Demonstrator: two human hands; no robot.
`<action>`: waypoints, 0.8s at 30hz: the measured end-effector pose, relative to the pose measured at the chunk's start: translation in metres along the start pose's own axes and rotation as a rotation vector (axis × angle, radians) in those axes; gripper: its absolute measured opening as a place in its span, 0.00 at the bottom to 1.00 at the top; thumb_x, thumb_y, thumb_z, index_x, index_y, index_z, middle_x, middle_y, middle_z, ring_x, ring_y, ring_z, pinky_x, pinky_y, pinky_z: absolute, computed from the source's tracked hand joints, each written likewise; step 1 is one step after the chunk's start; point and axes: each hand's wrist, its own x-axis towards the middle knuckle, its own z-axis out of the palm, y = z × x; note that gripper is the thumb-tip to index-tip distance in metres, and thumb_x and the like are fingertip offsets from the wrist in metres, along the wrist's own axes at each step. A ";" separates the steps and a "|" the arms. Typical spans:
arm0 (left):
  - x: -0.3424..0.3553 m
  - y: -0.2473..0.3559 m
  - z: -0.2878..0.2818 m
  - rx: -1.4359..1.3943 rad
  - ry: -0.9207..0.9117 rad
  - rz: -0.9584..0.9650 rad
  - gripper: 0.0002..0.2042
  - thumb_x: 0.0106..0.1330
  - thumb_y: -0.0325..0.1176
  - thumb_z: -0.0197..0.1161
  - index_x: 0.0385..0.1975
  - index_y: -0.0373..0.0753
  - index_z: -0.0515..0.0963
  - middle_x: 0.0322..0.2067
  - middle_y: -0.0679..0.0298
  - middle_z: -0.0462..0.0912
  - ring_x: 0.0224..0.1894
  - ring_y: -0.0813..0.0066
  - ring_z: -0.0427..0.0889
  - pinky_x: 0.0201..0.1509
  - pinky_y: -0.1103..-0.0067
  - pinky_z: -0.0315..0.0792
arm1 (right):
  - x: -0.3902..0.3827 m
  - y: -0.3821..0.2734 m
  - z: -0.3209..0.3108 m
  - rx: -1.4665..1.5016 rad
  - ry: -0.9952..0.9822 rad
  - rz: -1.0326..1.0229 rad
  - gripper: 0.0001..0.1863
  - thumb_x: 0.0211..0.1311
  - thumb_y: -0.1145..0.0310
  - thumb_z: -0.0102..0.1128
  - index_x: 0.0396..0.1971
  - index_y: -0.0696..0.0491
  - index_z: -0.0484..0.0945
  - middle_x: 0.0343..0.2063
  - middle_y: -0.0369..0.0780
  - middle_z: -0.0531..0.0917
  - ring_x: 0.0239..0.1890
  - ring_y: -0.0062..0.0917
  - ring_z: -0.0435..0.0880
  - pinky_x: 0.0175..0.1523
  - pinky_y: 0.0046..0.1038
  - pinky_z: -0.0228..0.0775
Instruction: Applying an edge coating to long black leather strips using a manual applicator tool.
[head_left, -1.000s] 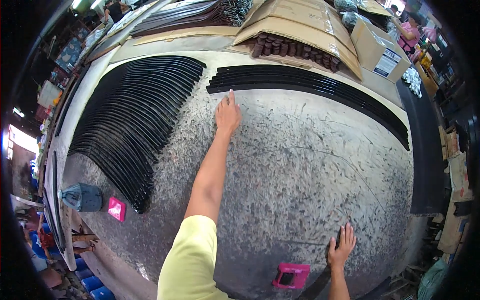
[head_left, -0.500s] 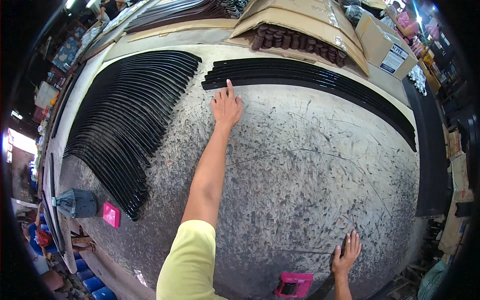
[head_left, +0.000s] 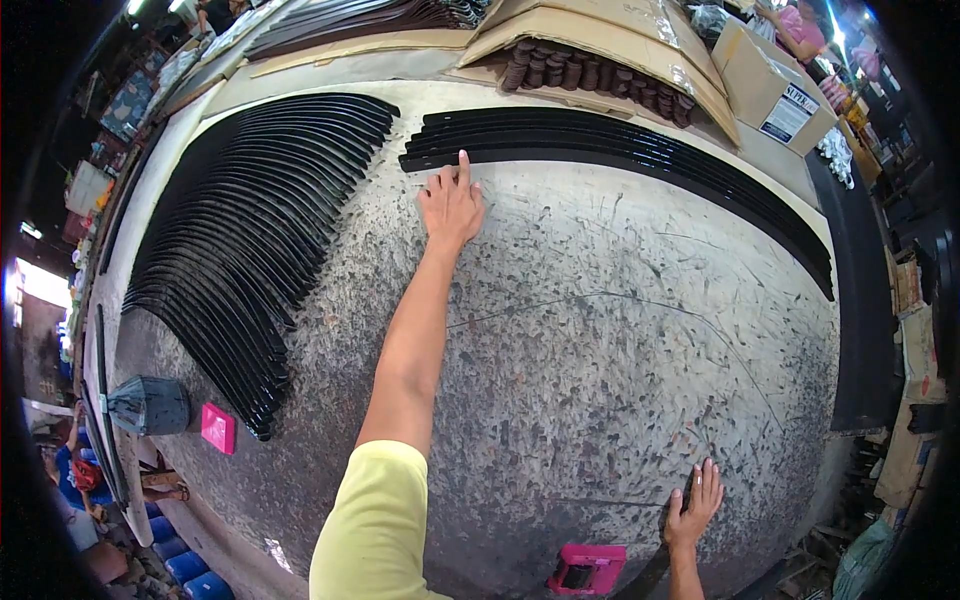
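My left hand (head_left: 452, 207) reaches far over the stained table (head_left: 620, 390), its index finger stretched out to the near edge of a row of long black strips (head_left: 590, 148). The fingertip meets the nearest strip close to its left end; the other fingers are bent loosely, with nothing in them. These strips lie side by side, curving down to the right. A larger fan of thin, glossy black strips (head_left: 245, 210) covers the table's left side. At the lower right, my right hand (head_left: 695, 510) rests flat on the table with fingers extended, holding nothing.
A pink tray with a dark block (head_left: 608, 570) lies left of my right hand. Near the table's left edge are a pink block (head_left: 218, 429) and a dark grey tub (head_left: 150, 405). Cardboard (head_left: 610, 50) covers brown stacked pieces behind; a carton (head_left: 765, 95) stands right.
My left index finger has slid slightly right along the nearest strip's edge. The whole view has shifted a little. My right hand stays in place.
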 end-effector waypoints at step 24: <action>-0.001 0.002 -0.001 -0.055 0.041 -0.051 0.33 0.67 0.47 0.53 0.71 0.43 0.60 0.52 0.55 0.72 0.54 0.56 0.70 0.57 0.59 0.64 | 0.003 -0.003 0.000 0.029 0.006 0.025 0.30 0.66 0.55 0.51 0.64 0.54 0.70 0.69 0.43 0.66 0.73 0.42 0.58 0.74 0.52 0.40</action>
